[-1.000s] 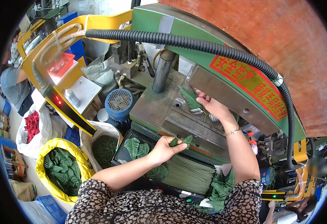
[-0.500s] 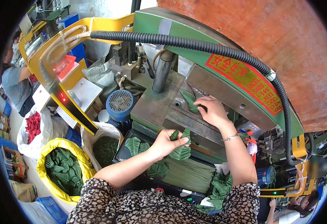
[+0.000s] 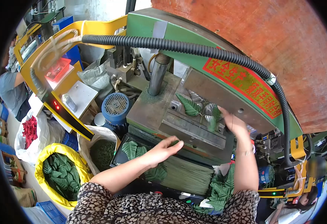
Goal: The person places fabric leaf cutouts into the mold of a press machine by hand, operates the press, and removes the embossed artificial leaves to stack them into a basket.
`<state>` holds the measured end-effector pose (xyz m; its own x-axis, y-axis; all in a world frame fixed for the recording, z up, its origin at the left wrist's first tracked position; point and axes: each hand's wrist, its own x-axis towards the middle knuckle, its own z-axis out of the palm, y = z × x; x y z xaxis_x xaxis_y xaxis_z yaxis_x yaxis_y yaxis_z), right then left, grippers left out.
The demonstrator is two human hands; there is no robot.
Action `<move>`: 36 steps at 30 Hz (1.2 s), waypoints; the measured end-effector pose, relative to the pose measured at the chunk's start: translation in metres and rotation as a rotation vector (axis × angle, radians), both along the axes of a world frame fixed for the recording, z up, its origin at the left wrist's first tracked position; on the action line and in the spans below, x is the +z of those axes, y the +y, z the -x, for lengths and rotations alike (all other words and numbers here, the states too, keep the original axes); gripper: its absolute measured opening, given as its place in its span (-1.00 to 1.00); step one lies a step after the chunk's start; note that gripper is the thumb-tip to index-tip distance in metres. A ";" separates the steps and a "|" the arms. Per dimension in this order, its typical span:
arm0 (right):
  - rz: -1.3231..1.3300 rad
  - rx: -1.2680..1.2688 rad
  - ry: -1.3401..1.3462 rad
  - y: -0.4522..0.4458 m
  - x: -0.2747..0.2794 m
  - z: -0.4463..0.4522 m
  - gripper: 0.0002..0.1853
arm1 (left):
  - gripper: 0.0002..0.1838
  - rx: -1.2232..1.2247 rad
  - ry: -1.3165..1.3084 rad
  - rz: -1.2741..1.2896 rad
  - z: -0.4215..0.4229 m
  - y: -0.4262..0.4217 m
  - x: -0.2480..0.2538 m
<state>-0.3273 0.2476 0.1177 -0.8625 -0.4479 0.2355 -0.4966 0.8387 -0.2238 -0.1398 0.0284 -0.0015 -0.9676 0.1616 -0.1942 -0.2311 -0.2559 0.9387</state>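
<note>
My right hand (image 3: 233, 121) reaches into the press, its fingers on a green leaf (image 3: 214, 116) that lies over the metal mould on the right. Another green leaf (image 3: 188, 104) rests on the mould further left. My left hand (image 3: 166, 149) is closed above the tray of thin green stems (image 3: 187, 174), with a bit of green leaf showing between its fingers. Leaves (image 3: 130, 149) lie at the tray's left end, and a pile of leaves (image 3: 220, 192) is at its right end.
The press's green upper beam (image 3: 193, 52) and a black corrugated hose (image 3: 171, 44) span above my hands. On the left stand a yellow sack of leaves (image 3: 40, 164), a white sack (image 3: 115, 132), a blue motor (image 3: 116, 108) and a yellow arm (image 3: 68, 115). Other people (image 3: 12, 91) are at both sides.
My right hand has moved right, from the left leaf to the right leaf. The larger leaf that hung below my left hand is no longer there; a leaf now lies on the mould's right side.
</note>
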 end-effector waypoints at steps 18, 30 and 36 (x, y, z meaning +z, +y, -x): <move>0.605 0.262 -0.277 -0.039 -0.030 0.031 -0.73 | -0.64 -0.064 -0.062 -0.299 0.008 -0.001 -0.010; 0.906 0.183 -0.774 -0.031 -0.021 -0.110 -0.94 | -0.75 0.072 0.012 -0.342 0.003 0.015 0.029; 0.881 0.081 -0.720 -0.035 -0.007 -0.103 -0.86 | -0.69 -0.146 0.089 -0.121 0.006 0.003 0.018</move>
<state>-0.2243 0.2130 0.1107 -0.9009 -0.4320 -0.0421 -0.0599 0.2198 -0.9737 -0.1463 0.0313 0.0164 -0.9447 0.3181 -0.0795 -0.1913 -0.3381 0.9215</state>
